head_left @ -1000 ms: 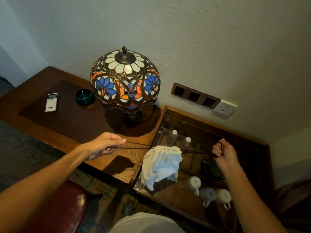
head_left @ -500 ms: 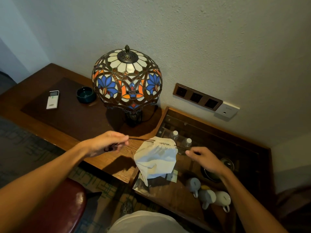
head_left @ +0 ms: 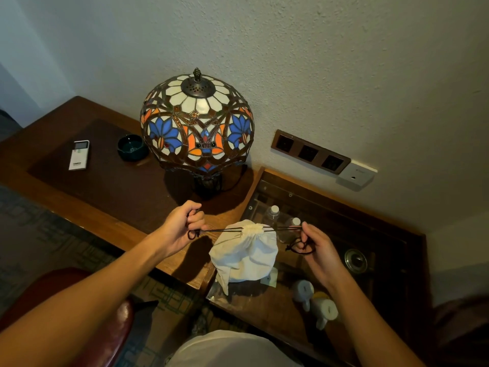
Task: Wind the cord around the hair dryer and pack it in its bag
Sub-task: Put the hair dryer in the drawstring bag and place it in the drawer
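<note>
Wooden desk [head_left: 111, 207], hands now nearer, gripping drawstrings [head_left: 227, 230], bag [head_left: 246, 254] cinched tighter

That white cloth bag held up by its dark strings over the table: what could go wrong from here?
1. The white cloth drawstring bag hangs only from the dark drawstrings pinched by the left hand and right hand; a slip could drop it onto the white ceramic mugs nearby.
2. A swinging bag might knock the clear plastic water bottles behind it.
</note>
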